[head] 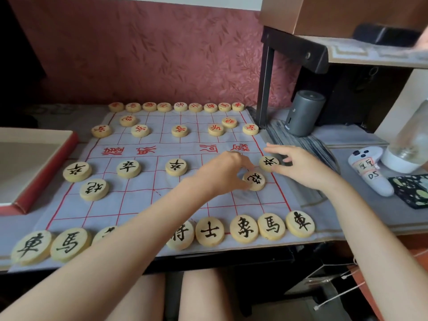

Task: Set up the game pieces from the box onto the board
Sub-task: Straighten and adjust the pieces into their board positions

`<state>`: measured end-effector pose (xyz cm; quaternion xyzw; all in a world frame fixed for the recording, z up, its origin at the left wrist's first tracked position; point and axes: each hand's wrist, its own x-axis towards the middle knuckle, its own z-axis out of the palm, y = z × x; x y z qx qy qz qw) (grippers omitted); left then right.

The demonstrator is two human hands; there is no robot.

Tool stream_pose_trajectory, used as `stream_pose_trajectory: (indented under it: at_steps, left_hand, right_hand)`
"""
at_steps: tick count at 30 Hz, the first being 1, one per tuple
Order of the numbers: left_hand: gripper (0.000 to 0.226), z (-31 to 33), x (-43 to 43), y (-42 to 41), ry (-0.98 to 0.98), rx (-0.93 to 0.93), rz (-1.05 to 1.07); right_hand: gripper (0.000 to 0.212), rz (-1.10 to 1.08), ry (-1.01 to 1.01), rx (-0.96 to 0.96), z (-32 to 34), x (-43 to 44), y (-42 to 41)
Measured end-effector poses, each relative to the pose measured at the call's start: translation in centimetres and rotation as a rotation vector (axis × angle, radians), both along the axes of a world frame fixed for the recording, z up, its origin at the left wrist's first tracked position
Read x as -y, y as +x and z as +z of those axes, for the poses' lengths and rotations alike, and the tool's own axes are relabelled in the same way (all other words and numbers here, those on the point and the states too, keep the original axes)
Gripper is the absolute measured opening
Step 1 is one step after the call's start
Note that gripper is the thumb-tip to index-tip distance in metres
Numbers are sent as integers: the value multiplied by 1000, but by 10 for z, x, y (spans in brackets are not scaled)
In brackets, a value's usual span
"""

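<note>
A white cloth board (pixel 139 200) with red grid lines lies on the table. Red-lettered round pieces (pixel 179 107) line its far rows, and black-lettered pieces (pixel 209 231) fill the near rows. My left hand (pixel 225 173) reaches across the board and pinches the left edge of a black cannon piece (pixel 256 181) lying flat right of centre. My right hand (pixel 301 166) hovers by a black soldier piece (pixel 268 162) at the board's right edge, fingers spread, thumb touching the piece's rim. My left forearm hides some near-row pieces. The red-rimmed box (pixel 49 169) sits at the left.
A dark cylindrical device (pixel 303 113) stands right of the board under a shelf with a black post (pixel 264 89). A white controller (pixel 370 173), a clear bottle (pixel 410 144) and a patterned pouch (pixel 414 189) lie at the right. A pink wall backs the table.
</note>
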<state>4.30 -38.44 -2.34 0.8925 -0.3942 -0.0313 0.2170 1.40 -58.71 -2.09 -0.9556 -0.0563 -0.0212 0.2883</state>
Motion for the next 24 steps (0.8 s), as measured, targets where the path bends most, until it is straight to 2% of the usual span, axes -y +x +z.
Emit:
stream_pose_trajectory:
  at_steps: [4,8,12,17,24]
  left_hand:
    - [47,-8,6,0,-57,2,54]
    - [50,-1,8,0,-20,9,-113]
    - [47,3,10,7,93,-34,-158]
    - [42,2,9,12,149,-13,-162]
    - [41,-6,11,7,95,22,-85]
  right_hand:
    - [44,4,-16,-10,3,1,1]
    - [39,-18,-42,14,-7,4,2]
    - [35,-45,-51,74,-19,8,4]
    - [31,-57,-59,159,-24,5,6]
    - [35,-174,-37,209,-30,-1,9]
